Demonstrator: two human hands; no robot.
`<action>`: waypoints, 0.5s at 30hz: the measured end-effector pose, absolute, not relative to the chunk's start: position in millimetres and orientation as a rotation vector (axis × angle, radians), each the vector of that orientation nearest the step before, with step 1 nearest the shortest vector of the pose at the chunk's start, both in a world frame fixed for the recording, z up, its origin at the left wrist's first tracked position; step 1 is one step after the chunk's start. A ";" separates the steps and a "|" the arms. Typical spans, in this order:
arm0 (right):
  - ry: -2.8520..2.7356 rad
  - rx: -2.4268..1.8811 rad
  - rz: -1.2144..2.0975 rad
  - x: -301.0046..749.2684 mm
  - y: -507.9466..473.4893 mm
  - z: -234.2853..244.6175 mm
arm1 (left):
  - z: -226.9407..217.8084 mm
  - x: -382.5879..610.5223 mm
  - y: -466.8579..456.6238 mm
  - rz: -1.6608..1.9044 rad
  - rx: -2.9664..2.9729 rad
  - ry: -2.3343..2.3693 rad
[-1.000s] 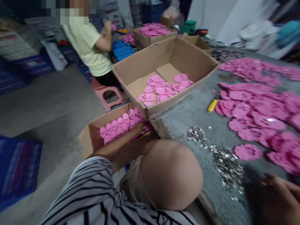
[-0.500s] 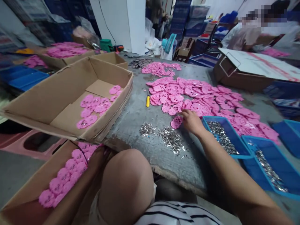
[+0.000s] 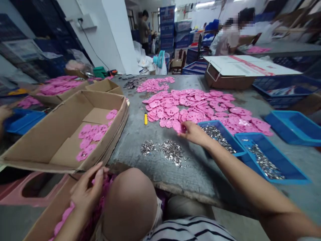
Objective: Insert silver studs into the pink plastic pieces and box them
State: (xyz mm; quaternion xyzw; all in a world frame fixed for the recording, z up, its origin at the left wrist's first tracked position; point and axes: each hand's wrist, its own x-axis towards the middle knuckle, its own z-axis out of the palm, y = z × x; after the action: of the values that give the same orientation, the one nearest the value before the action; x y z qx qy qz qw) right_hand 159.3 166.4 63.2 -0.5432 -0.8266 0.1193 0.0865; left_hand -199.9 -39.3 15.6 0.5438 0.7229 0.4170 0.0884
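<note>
My right hand (image 3: 191, 132) is closed on the edge of a pink scalloped plastic piece (image 3: 177, 127), thumb and fingers pinching it at the front of a wide pile of like pieces (image 3: 190, 103). Below that hand, two heaps of small shiny metal parts (image 3: 172, 151) lie on the grey table (image 3: 140, 170). My left hand (image 3: 87, 187) hovers over a low carton (image 3: 41, 222) beside my knee, its fingers loosely bent and apart. Pink pieces (image 3: 65, 214) in that carton are partly hidden by the left hand and forearm.
A large cardboard box (image 3: 60, 122) with a few pink pieces stands at the left. Blue trays (image 3: 278, 160) with metal parts sit at right. A yellow-handled screwdriver (image 3: 145, 119) lies near the pile. A flat white-topped carton (image 3: 248, 67) is behind; other people work farther back.
My left hand has risen into view from the low carton's edge. My right hand now pinches the pink piece at the pile's front. The camera view has turned right.
</note>
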 end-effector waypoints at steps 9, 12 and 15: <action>-2.092 -1.104 0.438 125.5 91.5 85.7 | 106.7 -43.9 49.6 0.936 1.302 1.185; -2.109 -1.026 0.366 120.6 80.8 84.0 | 105.1 -19.3 55.8 1.089 1.033 1.128; -2.041 -0.909 0.451 127.9 77.3 76.7 | 114.5 -15.1 56.8 1.220 0.854 1.150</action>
State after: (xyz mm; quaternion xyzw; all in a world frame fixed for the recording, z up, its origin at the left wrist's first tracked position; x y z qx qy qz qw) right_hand 127.9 77.3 76.7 -0.3624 -0.8135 0.1798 0.4178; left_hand -15.1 56.8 114.5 0.3666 0.4937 0.5239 0.5894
